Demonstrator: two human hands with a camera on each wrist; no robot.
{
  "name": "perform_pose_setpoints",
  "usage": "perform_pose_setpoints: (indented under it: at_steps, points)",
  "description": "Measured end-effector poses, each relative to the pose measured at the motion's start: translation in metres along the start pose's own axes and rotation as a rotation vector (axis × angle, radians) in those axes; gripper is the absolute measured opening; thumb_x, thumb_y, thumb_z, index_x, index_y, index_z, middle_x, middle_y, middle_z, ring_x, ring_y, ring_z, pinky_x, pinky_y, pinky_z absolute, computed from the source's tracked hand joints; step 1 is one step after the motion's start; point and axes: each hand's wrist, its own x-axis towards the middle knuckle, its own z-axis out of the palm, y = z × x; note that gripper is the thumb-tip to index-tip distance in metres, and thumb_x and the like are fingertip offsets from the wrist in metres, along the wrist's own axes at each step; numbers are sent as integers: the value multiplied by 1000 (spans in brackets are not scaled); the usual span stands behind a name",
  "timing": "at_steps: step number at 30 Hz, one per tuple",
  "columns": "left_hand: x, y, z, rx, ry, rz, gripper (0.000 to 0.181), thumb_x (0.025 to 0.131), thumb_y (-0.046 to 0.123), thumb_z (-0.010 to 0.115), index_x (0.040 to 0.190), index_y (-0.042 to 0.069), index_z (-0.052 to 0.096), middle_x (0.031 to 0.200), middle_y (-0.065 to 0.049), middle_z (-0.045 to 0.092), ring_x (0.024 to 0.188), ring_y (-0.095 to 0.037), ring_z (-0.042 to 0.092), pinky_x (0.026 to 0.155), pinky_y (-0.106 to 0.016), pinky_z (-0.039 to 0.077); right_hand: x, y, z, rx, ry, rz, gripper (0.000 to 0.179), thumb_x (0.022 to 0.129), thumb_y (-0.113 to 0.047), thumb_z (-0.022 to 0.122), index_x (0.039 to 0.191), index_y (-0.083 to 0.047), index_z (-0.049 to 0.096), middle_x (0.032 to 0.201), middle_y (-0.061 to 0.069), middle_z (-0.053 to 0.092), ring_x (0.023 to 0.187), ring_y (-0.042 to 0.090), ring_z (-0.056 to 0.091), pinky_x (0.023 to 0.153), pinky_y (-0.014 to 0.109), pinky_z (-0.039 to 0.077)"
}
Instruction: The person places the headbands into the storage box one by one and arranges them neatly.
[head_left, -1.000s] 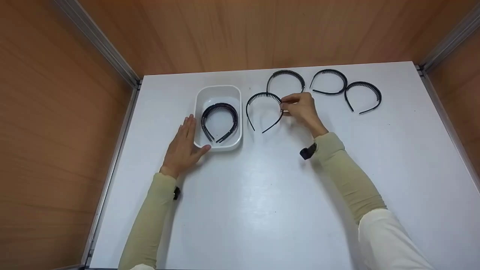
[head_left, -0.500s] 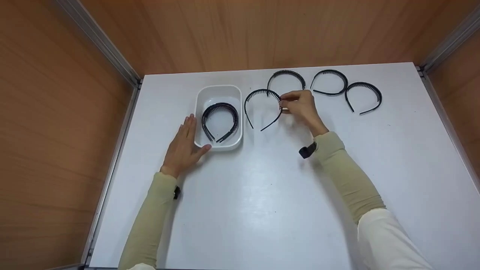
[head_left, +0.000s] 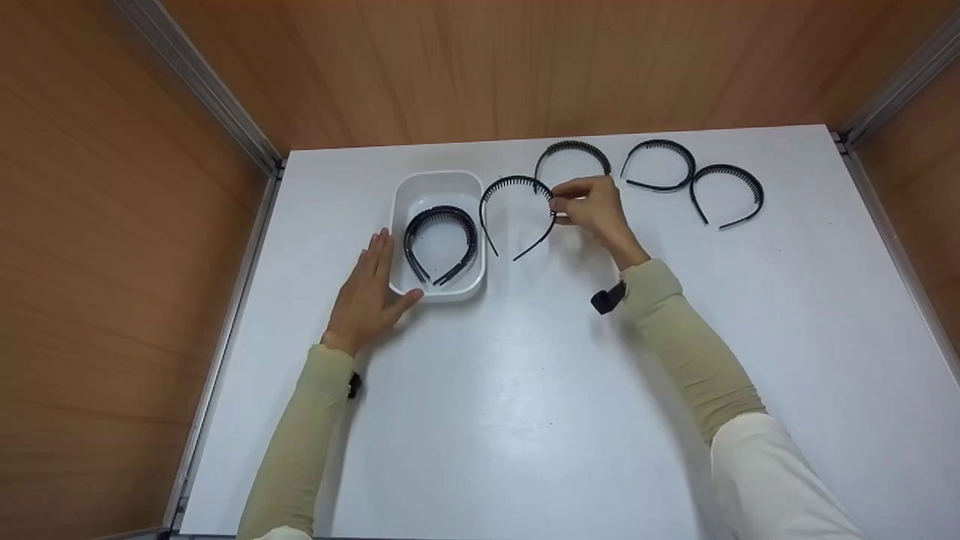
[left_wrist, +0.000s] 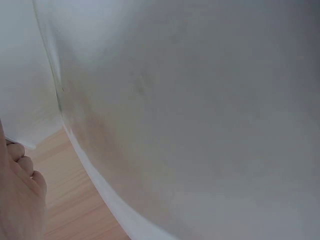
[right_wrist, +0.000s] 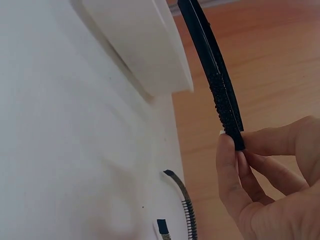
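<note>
Between its thumb and fingers my right hand [head_left: 596,210] pinches the side of a black toothed headband [head_left: 517,180]. In the right wrist view this headband [right_wrist: 212,70] is raised above the table, its far part near the rim of a white plastic tub [right_wrist: 150,45]. The left hand [head_left: 362,296] lies with straight fingers against the left side of the tub [head_left: 439,177], thumb at its near edge. Inside the tub are stacked black headbands [head_left: 472,232]; how many cannot be told. The left wrist view shows part of the left hand [left_wrist: 22,195] beside a blurred white surface.
Behind the right hand lies one black headband [head_left: 574,144] on the white table [head_left: 510,420]. Two more, a headband [head_left: 660,142] and another headband [head_left: 727,167], lie at the back right, touching or nearly so. Wooden panels [head_left: 487,67] enclose the back and sides.
My right hand has moved slightly left with the pinched headband, bringing it over the tub's right rim in the head view. The left hand and the tub have stayed put.
</note>
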Motion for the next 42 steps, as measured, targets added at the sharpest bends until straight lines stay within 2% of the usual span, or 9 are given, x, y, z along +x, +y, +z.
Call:
perform_pose_setpoints:
  at_steps: [8, 16, 23, 29, 35, 42]
  points:
    - [0, 0, 0, 8, 2, 4, 109, 100, 71, 58, 172, 4, 10, 181, -11, 10, 168, -28, 8, 138, -42, 12, 0, -6, 6, -7, -10, -9, 24, 96, 0, 74, 119, 4, 77, 112, 13, 68, 92, 15, 75, 85, 32, 67]
    - [0, 0, 1, 4, -12, -21, 108, 100, 67, 61, 172, 6, 9, 181, -8, 7, 168, -24, 6, 138, -39, 10, 3, -14, 13, 12, -34, -4, 25, 95, 2, 74, 119, 6, 77, 111, 14, 69, 91, 16, 75, 84, 32, 68]
    - [0, 0, 2, 7, -12, -30, 108, 100, 69, 59, 173, 8, 8, 182, -6, 6, 168, -24, 5, 138, -39, 10, 7, -19, 21, 27, -35, -9, 24, 94, 3, 75, 118, 7, 77, 108, 14, 70, 89, 16, 75, 81, 29, 68]
    - [1, 0, 1, 7, 7, -9, 110, 99, 71, 59, 172, 6, 10, 181, -9, 10, 168, -27, 8, 138, -42, 12, 10, -21, 26, 40, -45, -5, 24, 94, 3, 75, 117, 8, 77, 108, 13, 71, 91, 17, 76, 81, 30, 68]
    - [2, 0, 1, 24, -15, -16, 109, 100, 71, 57, 172, 6, 7, 181, -9, 8, 168, -26, 6, 138, -40, 9, 11, -25, 32, 22, -64, -3, 23, 95, 2, 75, 118, 7, 77, 109, 14, 71, 91, 17, 76, 82, 30, 68]
    - [1, 1, -1, 57, -10, -13, 109, 100, 75, 52, 172, 6, 9, 181, -10, 10, 168, -27, 7, 138, -40, 10, 12, -27, 40, 4, -69, 3, 24, 94, 1, 75, 118, 6, 78, 109, 14, 72, 92, 18, 76, 81, 29, 68]
